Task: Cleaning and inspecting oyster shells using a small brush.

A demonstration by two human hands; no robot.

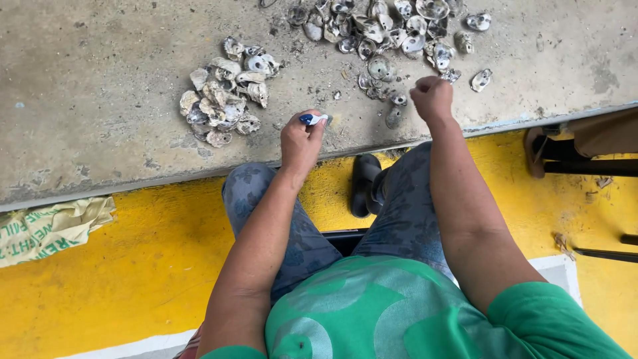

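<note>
The person sits above a low concrete surface (pixel 100 86) with both arms stretched out over it. The left hand (pixel 300 141) is closed around a small tool with a blue-and-white handle (pixel 312 119), its tip poking out past the knuckles. The right hand (pixel 432 98) is curled into a loose fist at the near edge of the scattered shells (pixel 392 33); whether a shell sits inside that grip cannot be told from here. A tighter heap of shells (pixel 222 93) lies apart to the left of the tool hand, and one loose shell (pixel 393 117) rests just below the right hand.

To work well here, the tool hand needs a firm, short hold so the tip does not slip on wet, rough shell, and the point is best kept turned away from the other hand's fingers. The right hand does better pinching one shell by its edges than raking several at once. Keeping the two groups of shells well apart avoids mixing them. A dark sandal (pixel 364 185) rests on the yellow floor (pixel 133 266) below.
</note>
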